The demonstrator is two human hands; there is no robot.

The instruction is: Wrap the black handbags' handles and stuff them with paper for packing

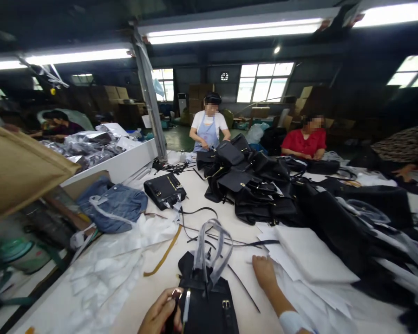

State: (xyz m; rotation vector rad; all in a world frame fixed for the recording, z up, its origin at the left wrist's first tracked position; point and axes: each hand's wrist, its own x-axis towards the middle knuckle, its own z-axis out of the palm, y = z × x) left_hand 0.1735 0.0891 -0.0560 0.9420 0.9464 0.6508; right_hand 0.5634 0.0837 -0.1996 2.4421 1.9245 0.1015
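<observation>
White sheeting: the crumpled white sheeting (101, 278) spread over the table's left side.
Denim bag: the blue denim bag (114, 206) lay just behind it.
Tan strip: the tan strip (164, 255) curved across the bare tabletop.
Left hand: the left hand (164, 311) had thumb and fingers closed on a dark strap (170, 319) with a shiny metal part at its top.
Black bag: the black bag (204, 311) lay at the near edge, just beside that hand, its wrapped handles (226, 257) looping up and a gold buckle (226, 304) to the right.
Heap: black bags (264, 208) were piled farther back, before a co-worker in a blue apron (209, 132).
Right hand: the right hand (264, 271) was curled beside the white sheets (316, 255); whether it gripped anything, I could not tell.
Red top: a co-worker in red (304, 143) sat beyond.
</observation>
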